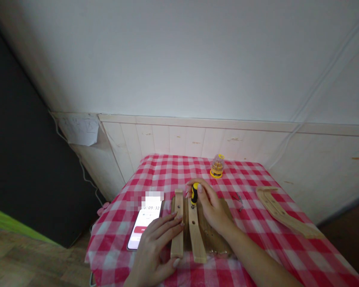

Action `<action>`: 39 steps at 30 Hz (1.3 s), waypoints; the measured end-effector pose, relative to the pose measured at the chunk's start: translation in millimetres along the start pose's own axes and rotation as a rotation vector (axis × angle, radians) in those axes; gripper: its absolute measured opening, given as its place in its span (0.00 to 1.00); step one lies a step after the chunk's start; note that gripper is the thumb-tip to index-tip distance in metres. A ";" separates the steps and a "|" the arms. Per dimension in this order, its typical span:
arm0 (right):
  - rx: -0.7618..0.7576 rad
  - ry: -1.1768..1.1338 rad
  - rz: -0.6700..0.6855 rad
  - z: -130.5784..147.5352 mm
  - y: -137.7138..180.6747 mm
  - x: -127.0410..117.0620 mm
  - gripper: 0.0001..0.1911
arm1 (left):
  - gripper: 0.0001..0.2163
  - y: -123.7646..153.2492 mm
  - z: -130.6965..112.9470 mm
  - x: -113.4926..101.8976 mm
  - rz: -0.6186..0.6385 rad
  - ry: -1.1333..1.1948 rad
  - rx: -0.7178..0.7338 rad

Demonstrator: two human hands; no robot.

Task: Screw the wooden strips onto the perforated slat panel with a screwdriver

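Gripping the screwdriver (194, 194) firmly, the right hand (212, 207) stands it on one wooden bar (194, 233) over the board (214, 235). The left hand (155, 239), loosely spread, touches another bar (177, 246). Both seem light, stiff, best held by edges.

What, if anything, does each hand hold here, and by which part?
The right hand holds a screwdriver by its handle. The left hand lies over the leftmost wooden piece; whether it grips cannot be told.

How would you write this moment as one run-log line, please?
left hand: on wooden bar | right hand: holding screwdriver, tip at neighbouring bar | phone: beside left hand | bit case: beyond right hand
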State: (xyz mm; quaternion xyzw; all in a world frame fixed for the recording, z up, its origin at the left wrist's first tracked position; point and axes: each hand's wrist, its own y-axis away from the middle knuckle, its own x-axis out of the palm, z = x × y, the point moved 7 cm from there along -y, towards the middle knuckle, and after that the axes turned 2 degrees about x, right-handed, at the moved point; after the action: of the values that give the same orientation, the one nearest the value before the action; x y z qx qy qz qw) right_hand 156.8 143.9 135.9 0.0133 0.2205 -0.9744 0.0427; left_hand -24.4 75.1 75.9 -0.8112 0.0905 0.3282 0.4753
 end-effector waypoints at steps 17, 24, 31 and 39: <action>0.021 -0.120 -0.004 1.5 -4.9 0.7 0.19 | 0.27 -1.3 0.1 0.4 0.017 0.000 0.002; 0.081 -0.225 -0.008 -13.1 -4.7 2.5 0.27 | 0.28 -1.3 -0.2 0.4 0.031 -0.019 0.007; 0.068 -0.137 0.020 -3.9 -4.0 3.0 0.24 | 0.28 -2.9 -2.1 -1.4 0.011 -0.034 0.009; -0.013 -0.053 0.000 2.4 -5.2 0.7 0.20 | 0.28 -3.1 -2.7 -1.3 0.015 -0.048 0.025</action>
State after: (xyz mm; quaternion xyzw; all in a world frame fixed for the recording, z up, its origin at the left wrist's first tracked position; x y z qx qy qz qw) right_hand 155.6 147.5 140.2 -0.0129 0.2254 -0.9730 0.0486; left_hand -22.8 74.3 79.8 -0.7964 0.0893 0.3502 0.4849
